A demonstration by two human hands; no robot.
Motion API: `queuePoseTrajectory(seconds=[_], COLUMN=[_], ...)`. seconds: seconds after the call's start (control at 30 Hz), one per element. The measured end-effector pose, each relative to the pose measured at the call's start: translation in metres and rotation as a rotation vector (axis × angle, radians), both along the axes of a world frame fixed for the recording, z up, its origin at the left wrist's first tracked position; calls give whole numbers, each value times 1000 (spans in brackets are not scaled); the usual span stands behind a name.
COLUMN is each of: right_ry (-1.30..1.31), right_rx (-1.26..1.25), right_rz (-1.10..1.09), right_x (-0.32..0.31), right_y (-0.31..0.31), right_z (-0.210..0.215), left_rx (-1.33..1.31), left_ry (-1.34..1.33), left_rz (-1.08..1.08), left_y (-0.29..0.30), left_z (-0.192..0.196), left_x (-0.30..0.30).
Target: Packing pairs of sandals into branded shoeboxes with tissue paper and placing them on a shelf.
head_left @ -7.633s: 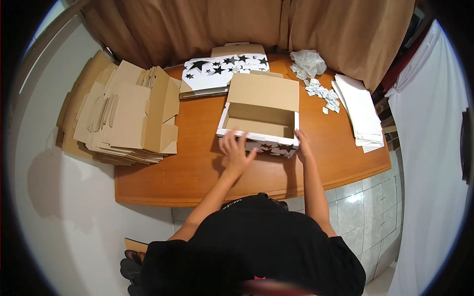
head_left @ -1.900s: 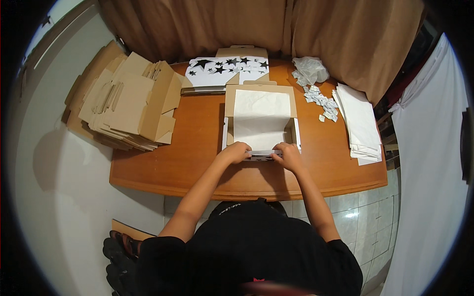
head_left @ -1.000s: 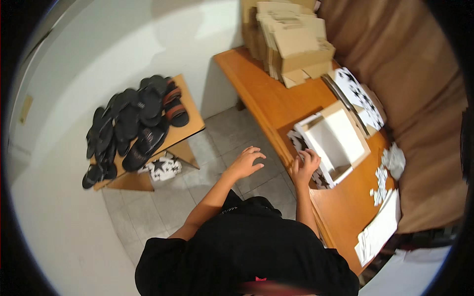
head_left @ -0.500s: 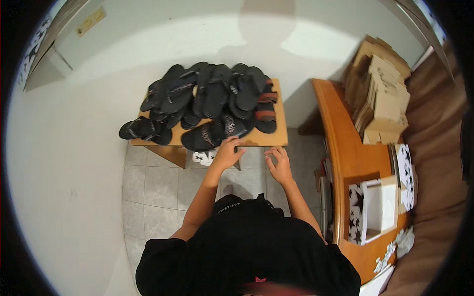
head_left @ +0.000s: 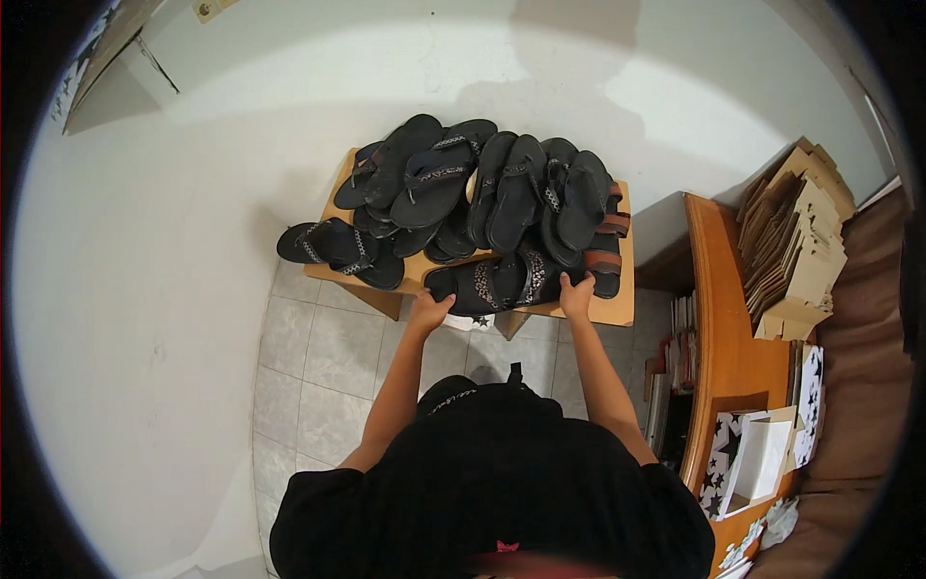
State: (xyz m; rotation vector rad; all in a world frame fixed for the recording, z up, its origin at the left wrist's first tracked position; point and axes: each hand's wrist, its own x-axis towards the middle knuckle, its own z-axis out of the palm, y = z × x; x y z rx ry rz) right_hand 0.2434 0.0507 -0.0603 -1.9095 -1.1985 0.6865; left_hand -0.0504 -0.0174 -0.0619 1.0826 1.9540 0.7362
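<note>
At the front edge of a small wooden table (head_left: pixel 625 306), a pair of black sandals (head_left: pixel 506 280) with patterned straps lies sideways, toes and heels overlapping. My left hand (head_left: pixel 430 311) grips their left end, thumb on top. The right end is in my right hand (head_left: pixel 578 294), its fingers closed around the sole and partly hidden. Behind them, several black flip-flops (head_left: pixel 434 183) are heaped across the tabletop. A sandal with brown straps (head_left: pixel 604 262) sits just right of my right hand. Another black pair with thin decorated straps (head_left: pixel 340 246) lies at the left front corner.
On the right stands a wooden desk (head_left: pixel 709 289) holding a stack of folded cardboard boxes (head_left: pixel 796 236) and an open star-patterned box (head_left: pixel 757 463). Books (head_left: pixel 683 333) fill a shelf in its side. A white wall (head_left: pixel 367 58) rises behind the table; grey floor tiles (head_left: pixel 328 386) show below.
My hands have spread apart and closed on both ends of the patterned-strap sandals, which now lie straighter along the table edge. The whole scene has shifted right and slightly down in view.
</note>
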Motion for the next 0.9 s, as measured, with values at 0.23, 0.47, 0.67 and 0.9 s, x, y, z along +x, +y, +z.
queuePoseTrajectory(seconds=[0.23, 0.47, 0.67, 0.9], right_ry=[46, 172, 441, 772], right_rx=[111, 103, -25, -194], right_rz=[-110, -125, -103, 23], right_x=[3, 1, 10, 37], right_y=[10, -6, -38, -96], right_z=[-28, -37, -38, 27], left_rx=[-8, -44, 99, 324], left_ry=[-539, -909, -1004, -850], left_rz=[398, 371, 459, 527], left_y=[-2, -11, -34, -75], left_z=[-19, -45, -28, -19], left_x=[7, -1, 19, 32])
